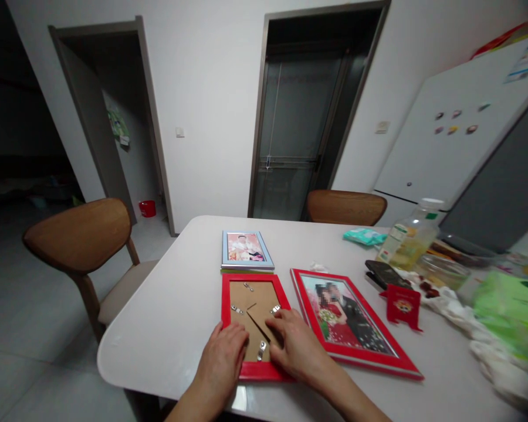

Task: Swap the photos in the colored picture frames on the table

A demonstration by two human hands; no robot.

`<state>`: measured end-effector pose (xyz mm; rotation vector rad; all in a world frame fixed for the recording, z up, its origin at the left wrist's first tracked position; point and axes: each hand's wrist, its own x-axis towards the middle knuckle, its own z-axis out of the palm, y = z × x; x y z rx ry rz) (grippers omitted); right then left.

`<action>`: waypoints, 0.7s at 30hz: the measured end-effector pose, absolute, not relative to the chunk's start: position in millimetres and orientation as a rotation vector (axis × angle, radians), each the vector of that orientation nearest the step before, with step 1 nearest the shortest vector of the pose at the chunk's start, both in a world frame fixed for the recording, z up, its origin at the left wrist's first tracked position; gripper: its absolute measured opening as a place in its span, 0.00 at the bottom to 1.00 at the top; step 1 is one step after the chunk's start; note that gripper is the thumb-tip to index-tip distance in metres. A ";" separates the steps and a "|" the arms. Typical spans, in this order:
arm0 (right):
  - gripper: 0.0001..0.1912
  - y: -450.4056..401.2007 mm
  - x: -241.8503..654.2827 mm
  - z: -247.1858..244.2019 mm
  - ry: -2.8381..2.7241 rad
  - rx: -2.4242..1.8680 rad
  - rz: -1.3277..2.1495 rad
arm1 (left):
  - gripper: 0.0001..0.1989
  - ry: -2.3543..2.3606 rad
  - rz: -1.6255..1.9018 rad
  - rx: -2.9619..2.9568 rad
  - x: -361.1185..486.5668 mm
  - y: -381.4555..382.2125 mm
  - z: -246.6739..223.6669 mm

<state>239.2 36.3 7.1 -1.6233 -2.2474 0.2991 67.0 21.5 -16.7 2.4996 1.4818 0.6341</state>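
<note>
A red picture frame (264, 370) lies face down on the white table (167, 305), its brown backing board (242, 296) showing several metal clips and a dark slit. My left hand (223, 357) rests on the frame's left edge, fingers together over the border and board. On the right side, my right hand (293, 343) has bent fingers at the board near the right clip; whether they pinch anything is hidden. To the right lies a larger red frame (361, 364) with a photo of a couple. Beyond the face-down frame is a light blue frame (246, 249) with a photo.
At the right are a bottle (407, 237), a dark phone-like object (387, 274), a red stand (403, 305), a teal packet (364, 236), a clear bowl (442, 271) and a green bag (510, 310). Wooden chairs stand left (81, 234) and behind (347, 207).
</note>
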 end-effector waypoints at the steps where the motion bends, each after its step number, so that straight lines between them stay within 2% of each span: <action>1: 0.15 37.2 238.3 4.0 -2.245 -1.621 0.266 | 0.14 1.467 0.631 2.489 67.7 20.4 -15.2; 6: 0.15 41.1 237.1 -7.0 -2.239 -1.615 0.114 | 0.20 1.432 0.535 2.441 70.9 13.7 -8.4; 9: 0.15 41.8 237.5 -7.5 -2.229 -1.625 0.084 | 0.17 1.421 0.478 2.437 69.4 14.5 -6.5; 13: 0.15 40.3 241.2 -6.9 -2.248 -1.613 0.133 | 0.20 1.419 0.502 2.436 62.9 16.7 -9.4; 16: 0.14 44.7 247.9 -7.7 -2.231 -1.529 0.183 | 0.18 1.410 0.553 2.443 59.6 16.7 -14.4; 21: 0.14 62.3 254.7 -10.2 -2.157 -1.591 0.038 | 0.15 1.383 0.606 2.446 59.8 16.3 -16.0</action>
